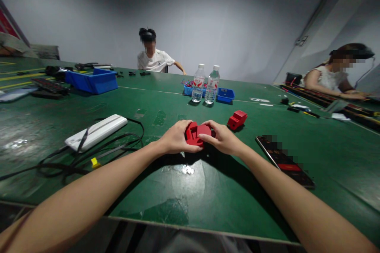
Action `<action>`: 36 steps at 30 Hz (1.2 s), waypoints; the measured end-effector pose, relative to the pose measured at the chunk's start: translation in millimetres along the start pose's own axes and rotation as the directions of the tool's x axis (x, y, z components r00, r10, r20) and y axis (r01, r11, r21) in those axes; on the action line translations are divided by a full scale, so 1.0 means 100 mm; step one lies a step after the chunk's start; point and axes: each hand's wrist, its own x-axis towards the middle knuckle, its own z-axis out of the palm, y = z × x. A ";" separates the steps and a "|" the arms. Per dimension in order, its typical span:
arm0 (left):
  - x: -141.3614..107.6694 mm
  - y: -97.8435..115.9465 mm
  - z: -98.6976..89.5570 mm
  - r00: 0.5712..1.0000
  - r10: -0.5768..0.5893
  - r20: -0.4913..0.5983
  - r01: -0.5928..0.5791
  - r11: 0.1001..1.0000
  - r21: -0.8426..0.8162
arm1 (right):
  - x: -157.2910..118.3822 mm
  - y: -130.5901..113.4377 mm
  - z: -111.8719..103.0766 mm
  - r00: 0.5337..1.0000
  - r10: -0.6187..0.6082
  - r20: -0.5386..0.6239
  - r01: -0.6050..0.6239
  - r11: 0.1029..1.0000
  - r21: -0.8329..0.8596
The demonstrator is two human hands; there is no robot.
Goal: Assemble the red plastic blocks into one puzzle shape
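Observation:
Just above the green table, my left hand [177,137] is closed around a red block with recesses [191,136]. In my right hand [221,137] is a red piece with a smooth flat face [204,130], pinched between thumb and fingers. The two red pieces meet or overlap; I cannot tell whether they are joined. Beyond my right hand, a separate angular red block [237,119] lies on the table.
A white power bank [96,132] with black cables lies left, a phone [285,162] right. Two water bottles [198,83] stand ahead beside small blue bins [225,95]. A larger blue bin [92,81] is far left. Two people [156,60] sit around the table.

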 end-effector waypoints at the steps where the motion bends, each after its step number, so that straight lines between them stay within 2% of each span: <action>1: 0.00 0.00 0.00 1.000 0.000 0.004 0.000 1.000 0.001 | 0.00 0.00 -0.01 1.000 0.005 0.009 -0.005 1.000 0.000; 13: 0.00 0.00 0.00 1.000 0.012 0.013 -0.012 1.000 -0.004 | 0.00 0.00 -0.04 0.999 0.023 0.022 -0.023 1.000 -0.015; 23: 0.00 0.02 -0.01 0.998 0.016 0.064 -0.018 0.999 0.029 | 0.00 -0.02 -0.03 0.999 0.034 0.033 -0.031 0.996 -0.081; 28: -0.01 0.02 -0.03 0.993 0.016 0.121 -0.022 0.999 0.043 | 0.00 -0.02 -0.01 0.999 0.013 0.041 -0.007 0.992 -0.129; 36: -0.01 0.06 -0.06 0.990 0.029 0.141 -0.039 0.997 0.071 | -0.01 0.00 0.02 0.998 -0.058 0.013 0.059 0.976 -0.210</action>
